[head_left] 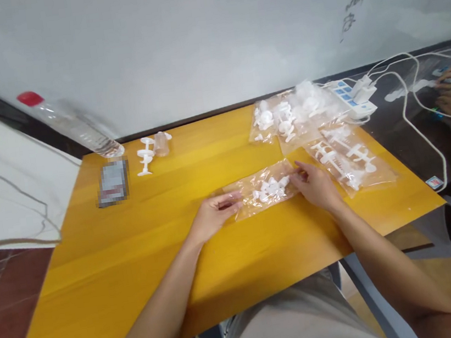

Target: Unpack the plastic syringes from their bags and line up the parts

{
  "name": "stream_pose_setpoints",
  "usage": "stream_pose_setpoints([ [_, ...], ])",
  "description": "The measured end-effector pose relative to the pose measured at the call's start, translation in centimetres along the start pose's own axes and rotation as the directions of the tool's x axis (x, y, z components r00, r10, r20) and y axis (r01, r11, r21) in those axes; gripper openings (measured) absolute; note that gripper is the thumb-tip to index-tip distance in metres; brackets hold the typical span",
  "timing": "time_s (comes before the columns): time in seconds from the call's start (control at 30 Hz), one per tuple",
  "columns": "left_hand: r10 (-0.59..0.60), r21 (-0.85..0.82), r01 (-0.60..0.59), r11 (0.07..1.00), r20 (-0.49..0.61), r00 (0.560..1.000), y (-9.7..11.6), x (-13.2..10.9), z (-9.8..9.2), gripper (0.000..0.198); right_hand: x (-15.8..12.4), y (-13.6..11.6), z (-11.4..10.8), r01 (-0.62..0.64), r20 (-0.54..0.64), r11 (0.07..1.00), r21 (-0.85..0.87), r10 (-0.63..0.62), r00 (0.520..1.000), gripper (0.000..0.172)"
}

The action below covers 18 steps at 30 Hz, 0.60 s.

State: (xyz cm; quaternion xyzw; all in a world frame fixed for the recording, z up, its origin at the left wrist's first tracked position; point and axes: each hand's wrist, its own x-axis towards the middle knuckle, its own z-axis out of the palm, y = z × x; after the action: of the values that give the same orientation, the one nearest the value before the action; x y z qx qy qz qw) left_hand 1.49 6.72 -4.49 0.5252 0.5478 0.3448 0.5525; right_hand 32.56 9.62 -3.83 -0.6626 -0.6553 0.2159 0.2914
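A small clear bag (250, 198) of white parts (271, 186) is held flat on the tabletop (136, 247), pinched at its ends by the left hand (217, 214) and the right hand (314, 185). An even, low grip is advised, lest parts spill.

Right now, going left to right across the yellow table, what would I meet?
Water bottle, dark flat object, loose white pieces, left hand, small clear bag, right hand, larger bag.

My bag (250, 202): clear glossy plastic, crinkled.
Parts (271, 186): white matt plastic.
My table (137, 258): smooth yellow wood, soft sheen.
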Motion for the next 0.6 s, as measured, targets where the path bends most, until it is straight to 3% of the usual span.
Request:
stream_pose_setpoints([
  [0.13, -0.008, 0.040, 0.008, 0.999, -0.005, 1.000, -0.5, -0.2, -1.1, 0.062, 1.0, -1.2, -0.4, -0.042, 0.021, 0.960, 0.277, 0.038, 0.999, 0.051],
  [0.23, 0.003, 0.068, -0.001, 0.998, -0.025, 1.000, -0.8, -0.7, -2.0, 0.063, 1.5, -2.4, -0.8, 0.004, -0.027, 0.932, 0.363, 0.007, 1.000, 0.047],
  [0.47, 0.053, 0.007, -0.053, 0.999, -0.057, 0.997, -1.6, -1.2, -3.0, 0.061, 1.5, -4.2, -2.3, 0.235, -0.193, 0.906, 0.353, -0.176, 0.965, 0.034],
  [0.6, 0.160, 0.131, -0.144, 0.981, -0.125, 0.979, -1.8, -1.4, -2.5, 0.055, 1.1, -4.8, -3.4, 0.256, -0.235, 0.909, 0.330, -0.184, 0.954, 0.029],
])
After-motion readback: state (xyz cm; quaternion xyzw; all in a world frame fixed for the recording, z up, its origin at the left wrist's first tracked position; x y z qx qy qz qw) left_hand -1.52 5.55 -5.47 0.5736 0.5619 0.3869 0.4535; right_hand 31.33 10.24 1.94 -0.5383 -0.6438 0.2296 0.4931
